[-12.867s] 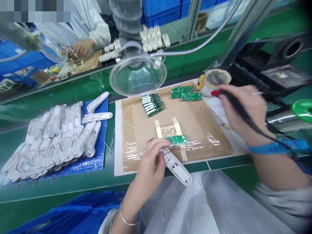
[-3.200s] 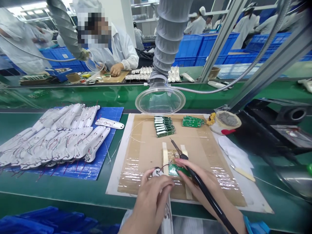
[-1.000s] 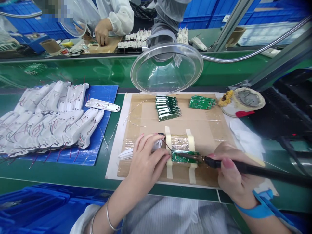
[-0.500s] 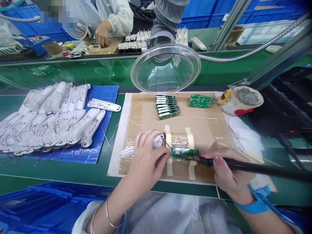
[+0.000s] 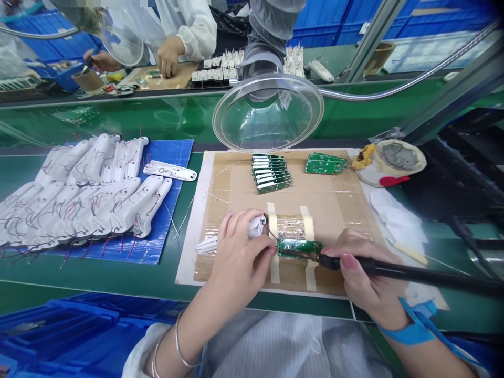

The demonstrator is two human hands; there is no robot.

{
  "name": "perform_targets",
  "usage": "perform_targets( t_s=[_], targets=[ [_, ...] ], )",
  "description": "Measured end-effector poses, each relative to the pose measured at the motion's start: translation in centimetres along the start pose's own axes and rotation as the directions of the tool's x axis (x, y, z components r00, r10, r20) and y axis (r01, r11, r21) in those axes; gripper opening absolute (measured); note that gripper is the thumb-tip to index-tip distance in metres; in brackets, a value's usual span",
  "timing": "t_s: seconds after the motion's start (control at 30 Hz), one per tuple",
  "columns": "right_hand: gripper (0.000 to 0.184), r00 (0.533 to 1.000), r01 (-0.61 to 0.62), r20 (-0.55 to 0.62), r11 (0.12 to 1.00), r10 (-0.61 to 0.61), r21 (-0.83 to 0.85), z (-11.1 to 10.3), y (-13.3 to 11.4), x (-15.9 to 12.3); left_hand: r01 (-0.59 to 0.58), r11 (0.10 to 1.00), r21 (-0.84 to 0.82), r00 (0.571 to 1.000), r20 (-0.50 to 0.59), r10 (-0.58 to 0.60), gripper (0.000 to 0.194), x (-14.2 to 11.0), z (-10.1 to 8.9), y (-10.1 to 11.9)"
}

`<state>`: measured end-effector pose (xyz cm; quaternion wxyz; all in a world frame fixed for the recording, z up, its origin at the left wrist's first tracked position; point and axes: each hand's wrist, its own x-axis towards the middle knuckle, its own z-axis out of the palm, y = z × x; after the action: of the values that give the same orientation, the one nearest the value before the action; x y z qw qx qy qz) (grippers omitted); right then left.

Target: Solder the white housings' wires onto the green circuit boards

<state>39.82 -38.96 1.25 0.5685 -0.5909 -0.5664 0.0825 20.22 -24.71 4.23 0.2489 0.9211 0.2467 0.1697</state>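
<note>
A small green circuit board (image 5: 301, 247) lies on the cardboard in front of me. My right hand (image 5: 370, 278) is closed around the black handle of a soldering iron (image 5: 334, 261), its tip lying along the board's near edge. At the board's left end, the thumb and forefinger of my left hand (image 5: 242, 254) are pinched on a thin wire; the fingertips mostly hide it. Under that hand's other fingers is a white plastic housing (image 5: 256, 226), partly covered, with a dark wire (image 5: 271, 232) running from it to the board.
Masking tape strips (image 5: 308, 223) cross the cardboard (image 5: 334, 210). Behind lie stacked boards (image 5: 271, 173) and more green boards (image 5: 325, 163). A clear fume hood (image 5: 268, 113) hangs above. Wired white housings (image 5: 86, 210) fill the left. Across the bench, a co-worker's hand (image 5: 169, 55) rests on a work surface.
My hands, the iron and the board keep nearly the same places. The view has shifted slightly. Across the bench, the co-worker's other hand has moved left, toward a brown cardboard ring.
</note>
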Motion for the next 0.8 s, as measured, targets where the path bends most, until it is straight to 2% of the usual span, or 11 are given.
perform_targets(
  t_s=[0.8],
  targets=[
    [0.018, 1.0, -0.004, 0.017, 1.0, 0.004, 0.004, 0.0, 0.3, -0.11, -0.004, 1.0, 0.003, 1.0, -0.003, 0.004, 0.018, 0.06, 0.08, -0.06]
  ],
)
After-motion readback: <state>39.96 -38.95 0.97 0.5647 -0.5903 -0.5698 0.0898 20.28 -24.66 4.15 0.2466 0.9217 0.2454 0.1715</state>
